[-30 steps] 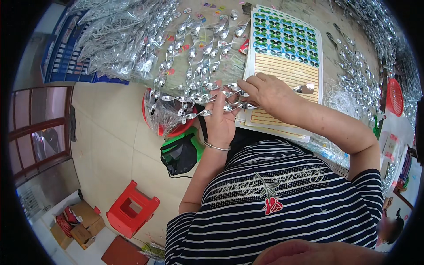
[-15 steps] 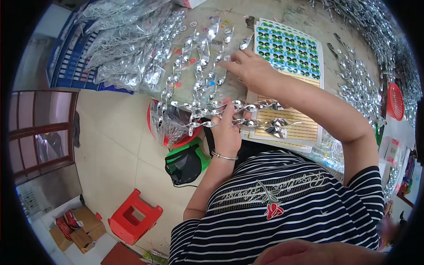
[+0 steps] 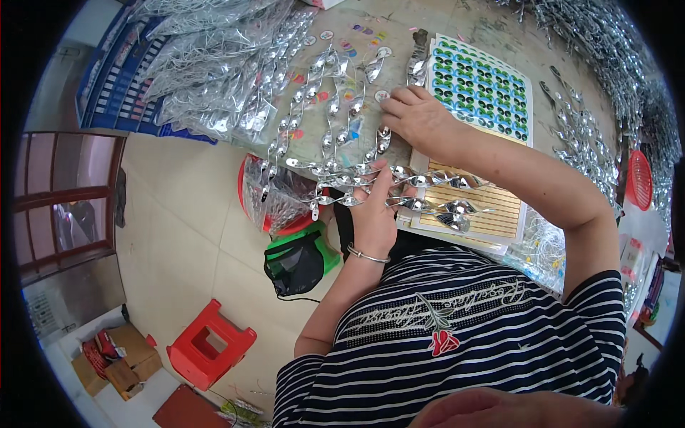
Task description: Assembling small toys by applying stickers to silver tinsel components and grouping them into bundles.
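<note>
Near the table's front edge, my left hand [image 3: 376,214] is closed round several shiny silver twisted strips [image 3: 435,178]. Its thumb lies over them, and their ends stick out to both sides. Farther away, my right hand [image 3: 424,125] is closed, its fingertips pinched at a silver twisted strip [image 3: 383,143] that comes out just below them. The fingers partly hide that strip. More twisted strips [image 3: 330,114] hang together or lie over the table to the left of my right hand. A round white sticker [image 3: 381,95] lies just beyond its fingertips.
Sticker sheets with green-and-blue round shapes [image 3: 481,85] lie beside a striped yellow sheet [image 3: 474,203]. Bagged silver strips [image 3: 207,78] fill a blue basket [image 3: 107,107] at left. Silver tinsel [image 3: 606,43] is heaped at right. Below stand a red bin [image 3: 242,185] and red stool [image 3: 207,342].
My right hand has moved slightly right and nearer, and a strip now shows below its fingertips. My left hand keeps its hold on the strips. The whole view has shifted a little.
</note>
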A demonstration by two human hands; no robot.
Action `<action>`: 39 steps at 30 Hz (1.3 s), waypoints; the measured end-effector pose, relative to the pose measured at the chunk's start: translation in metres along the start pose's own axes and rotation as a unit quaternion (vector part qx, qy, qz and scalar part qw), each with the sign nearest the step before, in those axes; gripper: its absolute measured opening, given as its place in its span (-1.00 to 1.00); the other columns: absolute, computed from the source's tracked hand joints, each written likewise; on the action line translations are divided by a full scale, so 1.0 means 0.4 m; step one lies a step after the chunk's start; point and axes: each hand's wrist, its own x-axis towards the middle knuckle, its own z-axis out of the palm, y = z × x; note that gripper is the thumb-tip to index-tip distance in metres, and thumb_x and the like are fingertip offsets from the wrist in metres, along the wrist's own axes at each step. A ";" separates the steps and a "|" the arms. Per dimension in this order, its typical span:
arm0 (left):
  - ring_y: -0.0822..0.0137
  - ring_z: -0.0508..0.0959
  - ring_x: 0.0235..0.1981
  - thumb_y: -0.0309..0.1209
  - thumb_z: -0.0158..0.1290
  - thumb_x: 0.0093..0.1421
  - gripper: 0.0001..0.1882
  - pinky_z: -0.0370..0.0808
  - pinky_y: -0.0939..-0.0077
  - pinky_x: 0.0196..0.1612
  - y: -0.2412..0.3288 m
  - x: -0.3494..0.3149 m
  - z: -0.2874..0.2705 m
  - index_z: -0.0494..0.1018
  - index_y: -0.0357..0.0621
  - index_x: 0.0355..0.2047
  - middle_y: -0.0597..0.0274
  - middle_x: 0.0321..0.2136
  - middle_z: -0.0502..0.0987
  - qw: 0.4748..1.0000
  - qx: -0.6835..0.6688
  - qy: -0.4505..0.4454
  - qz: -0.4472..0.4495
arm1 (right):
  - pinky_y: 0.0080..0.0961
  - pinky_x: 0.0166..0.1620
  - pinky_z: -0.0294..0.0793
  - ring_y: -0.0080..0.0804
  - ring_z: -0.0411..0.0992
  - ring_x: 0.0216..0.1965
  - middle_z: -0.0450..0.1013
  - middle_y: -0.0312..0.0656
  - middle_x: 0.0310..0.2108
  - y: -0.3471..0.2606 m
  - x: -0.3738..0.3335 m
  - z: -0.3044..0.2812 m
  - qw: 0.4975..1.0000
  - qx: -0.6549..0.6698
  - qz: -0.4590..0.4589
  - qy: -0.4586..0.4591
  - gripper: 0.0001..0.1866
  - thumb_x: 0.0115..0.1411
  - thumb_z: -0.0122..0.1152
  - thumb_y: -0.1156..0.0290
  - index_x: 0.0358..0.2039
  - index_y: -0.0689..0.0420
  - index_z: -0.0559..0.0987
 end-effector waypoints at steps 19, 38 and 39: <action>0.37 0.55 -0.32 -0.40 -0.02 0.27 -0.73 0.59 0.39 -0.25 -0.002 -0.005 0.014 0.34 -0.23 -0.06 0.22 -0.30 0.47 0.999 0.050 0.005 0.012 | -0.32 0.12 0.18 -0.26 0.23 0.06 0.33 -0.24 -0.06 -0.005 0.172 0.022 0.999 -0.003 0.007 0.037 -0.60 -0.04 0.11 0.48 -0.11 -0.05 0.52; 0.38 0.55 -0.24 -0.47 -0.04 0.27 -0.74 0.59 0.39 -0.19 0.007 -0.001 0.008 0.31 -0.21 -0.04 0.24 -0.27 0.47 0.999 0.039 0.000 -0.025 | -0.17 0.33 -0.06 -0.21 0.13 0.24 0.22 -0.20 0.15 -0.029 0.295 0.053 0.998 -0.056 -0.033 0.008 -0.10 -0.14 0.28 0.51 0.25 -0.05 0.13; 0.38 0.55 -0.24 -0.47 -0.04 0.27 -0.74 0.59 0.38 -0.19 0.007 -0.002 0.008 0.31 -0.22 -0.04 0.23 -0.27 0.46 0.999 0.041 0.003 -0.023 | -0.18 0.33 -0.05 -0.22 0.15 0.22 0.26 -0.21 0.09 -0.022 0.297 0.046 0.996 -0.069 -0.043 -0.030 -0.15 -0.14 0.28 0.50 0.22 -0.06 0.18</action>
